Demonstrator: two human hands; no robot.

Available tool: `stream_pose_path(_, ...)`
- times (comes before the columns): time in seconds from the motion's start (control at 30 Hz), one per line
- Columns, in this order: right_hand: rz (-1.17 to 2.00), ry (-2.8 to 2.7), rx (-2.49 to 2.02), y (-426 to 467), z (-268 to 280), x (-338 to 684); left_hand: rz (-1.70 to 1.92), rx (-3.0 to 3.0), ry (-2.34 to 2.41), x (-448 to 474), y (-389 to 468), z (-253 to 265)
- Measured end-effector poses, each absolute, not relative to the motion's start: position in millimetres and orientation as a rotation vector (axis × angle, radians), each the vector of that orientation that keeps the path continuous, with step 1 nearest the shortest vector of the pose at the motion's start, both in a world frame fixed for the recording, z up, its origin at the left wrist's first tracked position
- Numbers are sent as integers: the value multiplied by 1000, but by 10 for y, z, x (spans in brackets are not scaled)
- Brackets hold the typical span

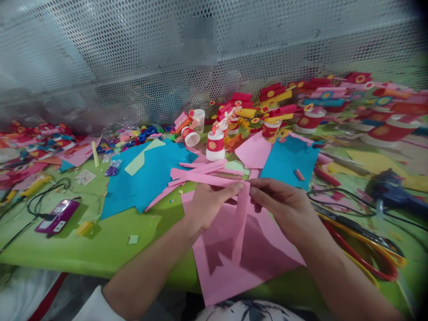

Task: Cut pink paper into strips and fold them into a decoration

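My left hand (212,203) pinches pink paper strips between thumb and fingers, above a pink paper sheet (220,285). One pink paper strip (240,223) hangs down from the pinch, and another pink strip (207,179) runs off to the left. They meet in a corner at the fingertips; whether they are joined or one folded piece I cannot tell. On the other side of that corner, my right hand (284,203) is closed, thumb and forefinger on the strip's edge. More loose pink strips (200,169) lie just beyond my left hand.
Blue paper sheets (130,187) flank the middle of the green table (100,254). Scissors (364,249) and a glue gun (397,191) lie at right, a purple power strip (58,216) at left. Red-and-white paper cups (216,145) with paper rolls stand before a perforated metal panel (133,53).
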State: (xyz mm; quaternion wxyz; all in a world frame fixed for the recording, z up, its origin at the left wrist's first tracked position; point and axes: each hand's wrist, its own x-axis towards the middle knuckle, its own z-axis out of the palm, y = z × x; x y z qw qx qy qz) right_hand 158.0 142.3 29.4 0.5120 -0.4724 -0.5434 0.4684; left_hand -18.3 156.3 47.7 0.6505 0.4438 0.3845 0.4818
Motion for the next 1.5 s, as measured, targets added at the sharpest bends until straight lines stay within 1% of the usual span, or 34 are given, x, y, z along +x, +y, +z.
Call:
stream_pose_path(0.4, 1013, -1338, -1211, 1415, 358, 1559, 1108, 1152, 837, -188, 1571, 490)
stream_pose_path(0.67, 989, -1355, -1232, 1416, 371, 1561, 1110, 1015, 792, -200, 1609, 501)
stream_pose_path(0.9, 944, -1348, -1270, 1419, 366, 1554, 1107, 1025, 789, -198, 1618, 488)
stream_pose_path(1.2, 921, -1358, -1270, 1431, 345, 1560, 1104, 1179, 875, -193, 1610, 452)
stream_pose_path(1.5, 928, -1334, -1242, 1449, 300, 1581, 964, 1097, 862, -157, 1594, 365)
